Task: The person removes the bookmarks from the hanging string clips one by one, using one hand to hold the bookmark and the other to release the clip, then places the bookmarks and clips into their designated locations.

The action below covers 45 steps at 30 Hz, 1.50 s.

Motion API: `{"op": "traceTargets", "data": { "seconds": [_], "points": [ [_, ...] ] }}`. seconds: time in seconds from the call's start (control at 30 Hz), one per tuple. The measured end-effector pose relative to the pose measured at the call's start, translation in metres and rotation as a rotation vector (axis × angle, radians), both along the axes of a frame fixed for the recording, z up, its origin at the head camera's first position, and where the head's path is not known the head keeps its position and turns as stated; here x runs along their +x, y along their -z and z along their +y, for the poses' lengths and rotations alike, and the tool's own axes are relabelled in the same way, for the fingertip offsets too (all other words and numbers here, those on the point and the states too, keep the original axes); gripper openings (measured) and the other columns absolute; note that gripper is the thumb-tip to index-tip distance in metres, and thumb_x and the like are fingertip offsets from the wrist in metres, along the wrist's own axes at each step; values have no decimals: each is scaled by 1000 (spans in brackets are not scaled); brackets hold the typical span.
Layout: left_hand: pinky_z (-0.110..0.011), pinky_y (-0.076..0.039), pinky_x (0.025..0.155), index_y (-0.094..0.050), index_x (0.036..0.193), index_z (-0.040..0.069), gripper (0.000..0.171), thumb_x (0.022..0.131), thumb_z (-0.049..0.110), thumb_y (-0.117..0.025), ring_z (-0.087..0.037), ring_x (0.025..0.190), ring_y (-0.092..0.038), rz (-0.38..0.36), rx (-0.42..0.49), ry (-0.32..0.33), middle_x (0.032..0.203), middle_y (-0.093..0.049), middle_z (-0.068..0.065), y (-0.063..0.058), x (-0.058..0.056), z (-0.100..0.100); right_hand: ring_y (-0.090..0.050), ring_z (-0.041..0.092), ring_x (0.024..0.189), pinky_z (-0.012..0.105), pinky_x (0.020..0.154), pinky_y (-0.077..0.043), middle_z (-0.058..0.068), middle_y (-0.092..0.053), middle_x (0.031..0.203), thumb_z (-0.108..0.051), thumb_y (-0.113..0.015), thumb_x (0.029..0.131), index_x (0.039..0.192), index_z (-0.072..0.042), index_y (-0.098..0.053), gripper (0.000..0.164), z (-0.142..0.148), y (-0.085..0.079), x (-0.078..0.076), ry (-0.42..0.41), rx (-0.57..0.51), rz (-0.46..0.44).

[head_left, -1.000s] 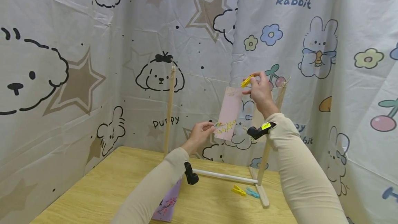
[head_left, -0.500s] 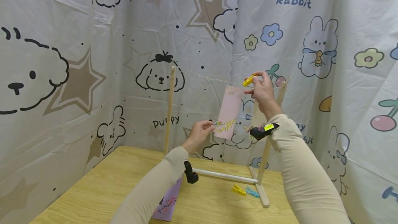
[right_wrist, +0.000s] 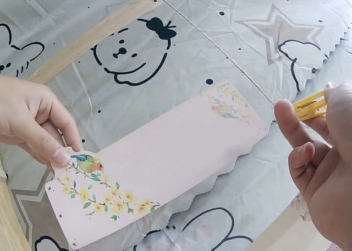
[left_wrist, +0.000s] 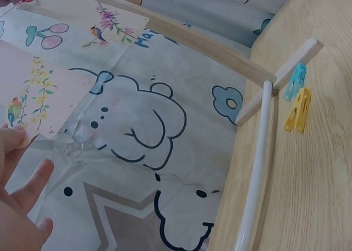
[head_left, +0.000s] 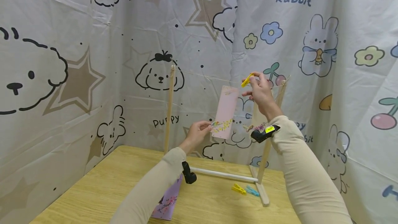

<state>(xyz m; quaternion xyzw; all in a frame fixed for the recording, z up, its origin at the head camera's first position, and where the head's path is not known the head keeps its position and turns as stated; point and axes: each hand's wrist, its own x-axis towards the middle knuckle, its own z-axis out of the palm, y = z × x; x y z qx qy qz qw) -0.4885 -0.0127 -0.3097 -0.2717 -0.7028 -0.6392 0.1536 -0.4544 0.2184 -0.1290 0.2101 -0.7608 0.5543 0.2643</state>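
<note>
My left hand (head_left: pixel 198 134) pinches the lower left edge of a pink card (head_left: pixel 226 108) printed with yellow flowers and a bird. The card tilts just below a thin string (right_wrist: pixel 217 44) and looks apart from it. In my right hand (head_left: pixel 262 92) a yellow clothespin (head_left: pixel 247 80) is pinched between thumb and fingers, close to the string and right of the card's top. Another card, cream with pink flowers and a bird (left_wrist: pixel 110 24), hangs behind my right wrist; its top is hidden in the head view.
The string runs between two wooden posts (head_left: pixel 169 110) joined low down by a white rod (head_left: pixel 224 175). On the wooden table (head_left: pixel 205 203) lie a yellow clothespin (head_left: pixel 238 188), a blue clothespin (head_left: pixel 252 191) and a purple card (head_left: pixel 168 203), partly under my left sleeve.
The pink card and my left hand have shifted slightly left, widening the gap to the right hand. The right hand with its yellow clothespin has moved only a little.
</note>
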Motion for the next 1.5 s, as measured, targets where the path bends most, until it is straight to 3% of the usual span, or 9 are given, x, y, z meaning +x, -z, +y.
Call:
{"op": "traceTargets", "data": {
  "seconds": [0.2,0.53,0.97,1.5],
  "points": [
    [-41,-53,96,-69,122,-7,23,104,5,-62,-26,109,-69,23,-8,1,116,-73,-17,2,-1,-1,-67,10,68,17,54,-46,16,-58,137,-37,-43,112,145,-15,-39,40,3,4,0,-12,-11,1],
    [-46,-50,100,-70,121,-4,21,104,6,-62,-26,111,-68,-64,16,2,116,-73,-16,7,1,-7,-67,10,69,17,54,-46,15,-62,133,-39,-46,111,142,-13,-43,41,11,10,3,-29,0,-8],
    [-47,-50,100,-68,122,-6,22,105,5,-60,-28,111,-68,-52,0,6,116,-73,-17,9,6,-15,-69,15,72,18,55,-45,19,-61,137,-39,-49,110,145,-12,-43,45,10,14,11,-61,42,-101],
    [-36,-54,90,-68,119,-11,20,103,0,-62,-31,106,-70,-22,10,-15,112,-73,-22,8,11,-19,-67,14,72,19,57,-48,20,-61,136,-39,-49,110,149,-9,-42,49,15,23,16,-74,51,-95]
  ]
}}
